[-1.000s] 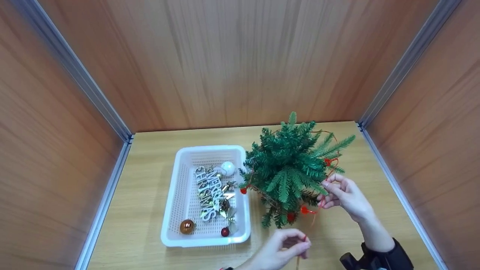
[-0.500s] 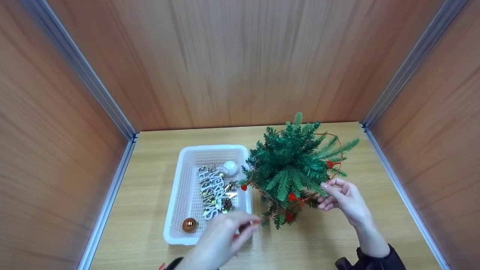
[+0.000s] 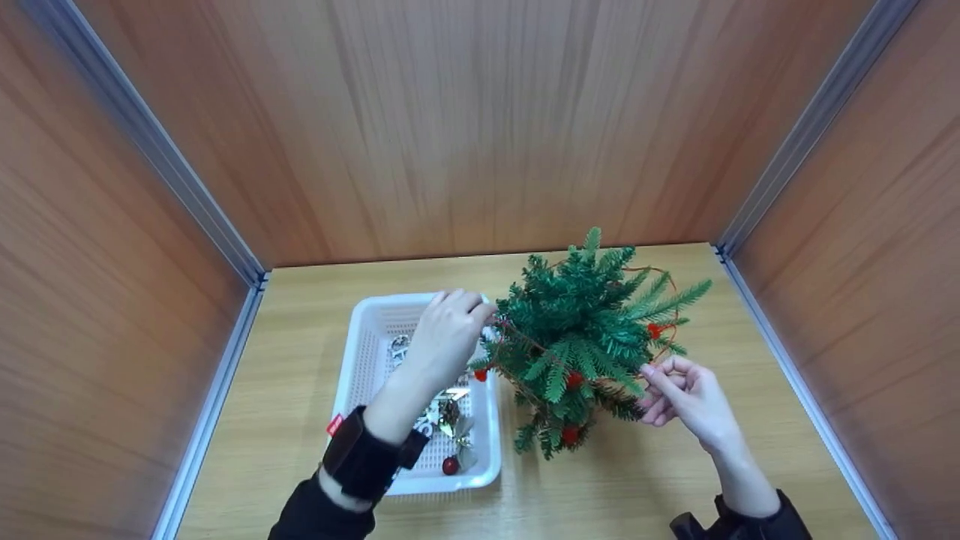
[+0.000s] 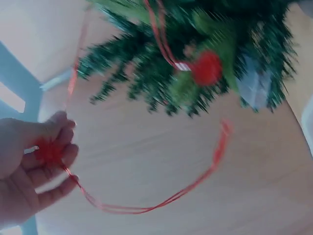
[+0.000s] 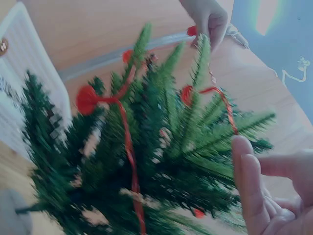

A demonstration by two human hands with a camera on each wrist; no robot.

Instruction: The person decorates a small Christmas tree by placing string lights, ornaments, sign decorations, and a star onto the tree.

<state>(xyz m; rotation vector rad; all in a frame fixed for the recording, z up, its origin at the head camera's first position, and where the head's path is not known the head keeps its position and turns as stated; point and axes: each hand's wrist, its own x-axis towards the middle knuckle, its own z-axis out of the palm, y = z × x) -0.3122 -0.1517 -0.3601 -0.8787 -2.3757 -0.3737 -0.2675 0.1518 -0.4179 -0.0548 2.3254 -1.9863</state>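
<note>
A small green artificial Christmas tree (image 3: 577, 322) stands right of the middle, with a thin red cord garland (image 4: 127, 209) running around it. Red ornaments hang along the cord, one (image 3: 655, 330) on the tree's right side. At the tree's upper left, my left hand (image 3: 450, 337) pinches the garland; in the left wrist view a red ornament (image 4: 49, 152) lies against its fingers and a slack loop of cord droops below. My right hand (image 3: 684, 397) pinches the cord at the tree's right side, close to the branch tips. Branches hide much of the cord.
A white perforated plastic basket (image 3: 360, 315) stands left of the tree, partly covered by my left arm. Inside are silver letter ornaments, gold pieces and a dark red ball (image 3: 450, 466). Wooden panels (image 3: 480, 150) enclose the tabletop at the back and both sides.
My left hand has swung from the front of the tree across the basket to the tree's upper left, drawing the cord over the front branches. My right hand has barely moved.
</note>
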